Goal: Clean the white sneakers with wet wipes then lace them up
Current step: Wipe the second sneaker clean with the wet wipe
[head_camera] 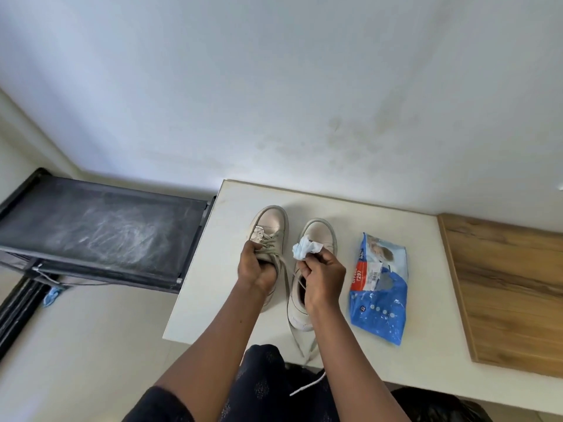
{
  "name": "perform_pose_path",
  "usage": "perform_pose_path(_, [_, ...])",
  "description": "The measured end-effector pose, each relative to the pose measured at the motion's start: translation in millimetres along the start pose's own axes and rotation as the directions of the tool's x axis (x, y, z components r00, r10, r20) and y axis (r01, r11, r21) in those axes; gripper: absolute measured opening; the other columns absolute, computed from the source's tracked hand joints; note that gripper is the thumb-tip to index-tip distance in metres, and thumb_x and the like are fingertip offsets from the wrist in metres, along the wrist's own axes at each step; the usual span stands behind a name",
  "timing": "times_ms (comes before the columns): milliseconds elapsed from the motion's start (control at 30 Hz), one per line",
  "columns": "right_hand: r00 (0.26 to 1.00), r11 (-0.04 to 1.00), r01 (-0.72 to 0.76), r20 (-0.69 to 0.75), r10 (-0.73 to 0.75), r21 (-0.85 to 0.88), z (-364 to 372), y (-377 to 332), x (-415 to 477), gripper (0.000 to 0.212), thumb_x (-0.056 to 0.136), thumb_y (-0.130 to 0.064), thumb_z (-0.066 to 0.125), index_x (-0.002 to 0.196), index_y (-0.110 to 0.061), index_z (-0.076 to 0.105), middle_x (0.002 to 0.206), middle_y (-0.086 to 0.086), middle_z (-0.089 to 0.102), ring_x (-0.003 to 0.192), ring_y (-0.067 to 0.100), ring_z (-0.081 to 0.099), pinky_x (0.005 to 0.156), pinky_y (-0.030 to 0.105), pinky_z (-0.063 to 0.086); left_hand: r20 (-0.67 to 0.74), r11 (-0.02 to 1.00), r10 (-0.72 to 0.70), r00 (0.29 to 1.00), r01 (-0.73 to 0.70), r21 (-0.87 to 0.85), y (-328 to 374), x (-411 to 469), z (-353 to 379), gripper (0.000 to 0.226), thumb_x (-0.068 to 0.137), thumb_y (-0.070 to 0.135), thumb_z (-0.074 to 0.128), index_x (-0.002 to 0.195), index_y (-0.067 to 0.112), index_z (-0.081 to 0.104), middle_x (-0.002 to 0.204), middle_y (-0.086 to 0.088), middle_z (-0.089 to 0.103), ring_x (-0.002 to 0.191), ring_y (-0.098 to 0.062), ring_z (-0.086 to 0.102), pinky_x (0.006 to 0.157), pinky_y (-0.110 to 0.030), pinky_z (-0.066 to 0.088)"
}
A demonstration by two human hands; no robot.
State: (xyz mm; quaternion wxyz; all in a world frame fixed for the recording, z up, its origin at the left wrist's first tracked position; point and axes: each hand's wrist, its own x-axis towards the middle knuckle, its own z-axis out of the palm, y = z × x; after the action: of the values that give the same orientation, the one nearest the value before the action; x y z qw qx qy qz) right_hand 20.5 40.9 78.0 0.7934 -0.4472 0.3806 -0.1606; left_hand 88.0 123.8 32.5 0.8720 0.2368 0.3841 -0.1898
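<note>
White wipe (306, 249) pinched in the right hand (323, 275); left hand (259, 269) fingers (253, 247) grip the sneaker (271, 220). Brace it firmly, then scrub the toe

The sneakers (270, 223) look like smooth, faintly shiny leather; the wipe (304, 249), soft and fibrous. The wipes pack (379, 300) is glossy crinkled plastic, the counter (411, 239) smooth and matt, with a grained wood panel (502, 284) at its right edge.

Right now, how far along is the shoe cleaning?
A wipe is already out of the pack. The left hand grips the left sneaker; the right hand pinches the crumpled wipe over the right sneaker. Still left: wiping, then lacing, since the laces trail loose.
</note>
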Motion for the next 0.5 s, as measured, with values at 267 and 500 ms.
perform_pose_path(267, [0.997, 0.996, -0.035, 0.065, 0.029, 0.081, -6, -9, -7, 0.031, 0.082, 0.023, 0.045, 0.086, 0.000, 0.067, 0.073, 0.001, 0.072, 0.073, 0.017, 0.070, 0.067, 0.024, 0.057, -0.136, 0.998, -0.005, 0.991, 0.014, 0.067, 7, -4, 6, 0.022, 0.085, 0.008, 0.050, 0.064, 0.011, 0.043, 0.037, 0.002, 0.046, 0.028, -0.008, 0.041, 0.036, -0.013, 0.038])
perform_pose_path(500, [0.998, 0.996, -0.052, 0.048, 0.048, 0.079, -28, -18, -19, 0.032, 0.078, 0.021, 0.051, 0.090, -0.004, 0.068, 0.078, 0.009, 0.070, 0.072, 0.021, 0.068, 0.063, 0.027, 0.056, -0.190, 0.918, 0.288, 0.939, -0.214, 0.333, -15, -73, 4, 0.018, 0.087, 0.002, 0.050, 0.071, 0.009, 0.054, 0.069, 0.000, 0.052, 0.062, -0.011, 0.048, 0.053, -0.015, 0.042])
